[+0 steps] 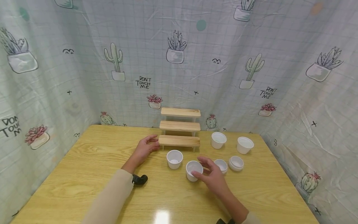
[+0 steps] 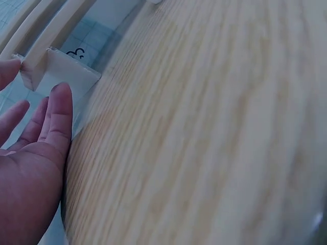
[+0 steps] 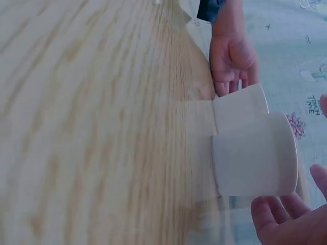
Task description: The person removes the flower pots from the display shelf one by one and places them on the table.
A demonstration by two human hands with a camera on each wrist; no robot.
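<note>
My left hand (image 1: pixel 145 147) is at the left end of a three-step wooden shelf (image 1: pixel 179 141), its fingertips right at the lowest step's edge. In the left wrist view, that hand (image 2: pixel 38 148) has loosely extended fingers beside the shelf's clear end support (image 2: pixel 76 71). On the table, my right hand (image 1: pixel 211 175) spreads around the right side of a white cup (image 1: pixel 190 176), its thumb overlapping the rim. Fingers of this hand (image 3: pixel 286 219) lie along the cup's side in the right wrist view, with the palm apart from it. Another white cup (image 1: pixel 174 164) stands just to its left.
Two white cups, one behind (image 1: pixel 218 141) and one farther right (image 1: pixel 244 146), stand right of the shelf. Shorter white bowls (image 1: pixel 236 164) sit close to my right hand. A printed curtain (image 1: pixel 179 81) hangs behind the wooden table (image 1: pixel 84 161).
</note>
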